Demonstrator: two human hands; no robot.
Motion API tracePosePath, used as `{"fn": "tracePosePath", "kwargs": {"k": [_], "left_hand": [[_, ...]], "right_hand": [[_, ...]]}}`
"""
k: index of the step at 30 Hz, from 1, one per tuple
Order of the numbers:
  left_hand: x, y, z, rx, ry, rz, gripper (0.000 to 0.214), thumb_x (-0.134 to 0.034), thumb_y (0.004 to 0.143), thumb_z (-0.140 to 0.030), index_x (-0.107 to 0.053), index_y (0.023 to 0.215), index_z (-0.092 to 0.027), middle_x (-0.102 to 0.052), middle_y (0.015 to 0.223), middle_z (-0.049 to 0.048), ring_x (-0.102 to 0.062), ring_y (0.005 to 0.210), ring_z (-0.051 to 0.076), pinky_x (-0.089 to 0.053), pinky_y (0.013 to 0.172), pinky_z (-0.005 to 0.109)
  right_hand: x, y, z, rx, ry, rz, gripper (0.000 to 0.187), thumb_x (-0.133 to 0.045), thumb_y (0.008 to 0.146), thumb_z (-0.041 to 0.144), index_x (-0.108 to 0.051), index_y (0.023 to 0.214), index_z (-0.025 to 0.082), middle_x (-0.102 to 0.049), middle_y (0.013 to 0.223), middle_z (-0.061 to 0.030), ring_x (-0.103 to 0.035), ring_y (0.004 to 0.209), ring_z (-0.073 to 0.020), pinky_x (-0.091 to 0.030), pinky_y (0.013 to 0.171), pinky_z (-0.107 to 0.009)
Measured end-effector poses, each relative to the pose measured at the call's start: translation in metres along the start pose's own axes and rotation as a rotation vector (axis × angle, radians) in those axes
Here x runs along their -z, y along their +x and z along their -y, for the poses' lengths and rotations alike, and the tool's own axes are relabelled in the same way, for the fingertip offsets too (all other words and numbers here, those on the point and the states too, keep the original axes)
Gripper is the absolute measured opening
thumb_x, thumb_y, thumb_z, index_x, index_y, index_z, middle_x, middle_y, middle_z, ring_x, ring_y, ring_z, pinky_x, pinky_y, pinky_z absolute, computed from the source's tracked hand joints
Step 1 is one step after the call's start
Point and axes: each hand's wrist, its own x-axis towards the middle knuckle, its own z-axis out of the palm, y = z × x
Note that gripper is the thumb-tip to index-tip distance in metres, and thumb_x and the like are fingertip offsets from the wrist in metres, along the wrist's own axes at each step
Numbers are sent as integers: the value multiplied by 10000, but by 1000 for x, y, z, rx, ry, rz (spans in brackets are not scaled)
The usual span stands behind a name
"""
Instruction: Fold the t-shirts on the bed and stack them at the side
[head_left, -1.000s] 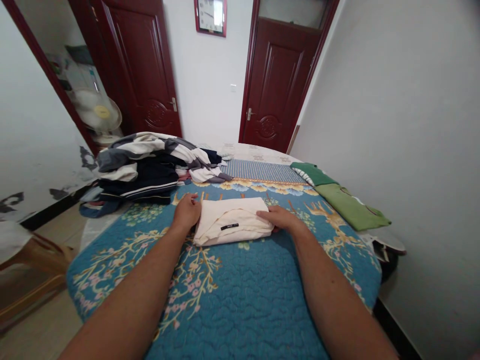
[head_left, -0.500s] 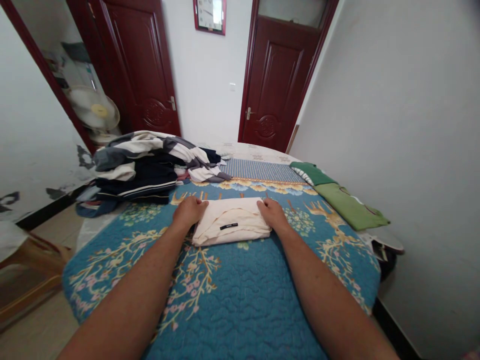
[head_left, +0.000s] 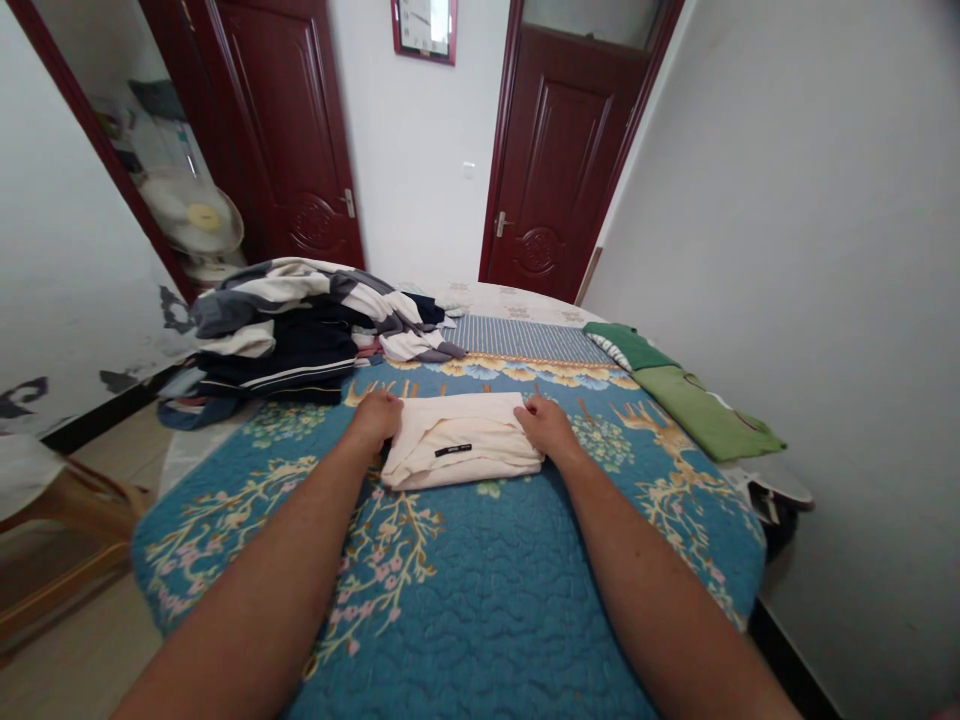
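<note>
A cream shirt (head_left: 465, 435), folded into a flat rectangle, lies on the blue quilted cover in the head view. Its neckline and small black label face up on the near side. At the far left corner, my left hand (head_left: 379, 415) is closed with its fingertips on the edge; the underside of that grip is hidden. On the opposite side, my right hand (head_left: 546, 424) pinches the right edge between thumb and curled fingers.
A heap of unfolded clothes (head_left: 300, 330) sits at the back left of the table. Folded green garments (head_left: 686, 400) lie along the right edge by the wall. A wooden stool (head_left: 67, 530) stands at the left, and a fan (head_left: 199, 220) is beyond the doorway.
My left hand has shifted slightly outward, its thumb now nearer the shirt's left edge. The right hand keeps its hold. The camera view has shifted a little.
</note>
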Motion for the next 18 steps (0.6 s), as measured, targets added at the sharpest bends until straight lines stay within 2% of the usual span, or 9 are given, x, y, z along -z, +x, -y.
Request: {"fn": "tracePosePath", "kwargs": {"k": [2, 4, 6, 9, 12, 14, 18], "left_hand": [[1, -3, -3, -47, 104, -28, 79, -616, 865, -220, -681, 883, -180, -768, 991, 194, -715, 1072, 360, -525, 925, 441], [2, -9, -5, -91, 187, -43, 162, -596, 894, -224, -695, 1010, -169, -759, 1092, 213, -687, 1166, 375, -497, 1004, 461], [1, -15, -7, -132, 258, -56, 281, -547, 944, -246, -672, 1180, -156, -744, 1173, 223, -672, 1209, 369, -487, 1034, 463], [0, -24, -7, -203, 444, -95, 402, -451, 1014, -290, -601, 1358, -148, -710, 1266, 222, -678, 1208, 348, -511, 1015, 451], [0, -27, -5, -270, 629, -104, 437, -353, 1054, -312, -636, 1360, -184, -663, 1333, 214, -698, 1151, 337, -547, 950, 453], [1, -24, -3, -337, 679, -72, 470, -303, 1063, -297, -691, 1318, -221, -665, 1325, 193, -692, 1154, 330, -552, 943, 451], [1, -10, 6, -488, 688, -29, 483, -344, 1031, -235, -728, 1324, -223, -720, 1293, 168, -647, 1246, 317, -496, 1072, 459]], "right_hand": [[2, -3, 2, -12, -39, 14, 209, -600, 930, 327, -737, 859, 184, -737, 848, -42, -626, 809, -182, -371, 712, -264], [5, -7, 5, -59, -58, 7, 220, -602, 945, 349, -748, 946, 185, -761, 906, -61, -652, 852, -197, -387, 732, -269], [9, -11, 9, -98, -81, 13, 281, -578, 977, 392, -752, 1045, 181, -780, 989, -93, -682, 919, -220, -410, 764, -278], [15, -17, 16, -125, -199, 99, 421, -503, 1025, 481, -764, 1073, 154, -783, 1071, -159, -711, 996, -266, -440, 801, -306], [18, -21, 24, -118, -321, 190, 526, -459, 1038, 528, -769, 1110, 110, -767, 1151, -220, -717, 1065, -314, -465, 843, -339], [20, -22, 28, -97, -338, 212, 527, -464, 1039, 518, -759, 1161, 99, -755, 1203, -230, -710, 1114, -319, -473, 883, -344], [21, -22, 31, -72, -264, 197, 468, -519, 1022, 500, -755, 1160, 120, -757, 1220, -203, -703, 1131, -289, -474, 904, -317]]}}
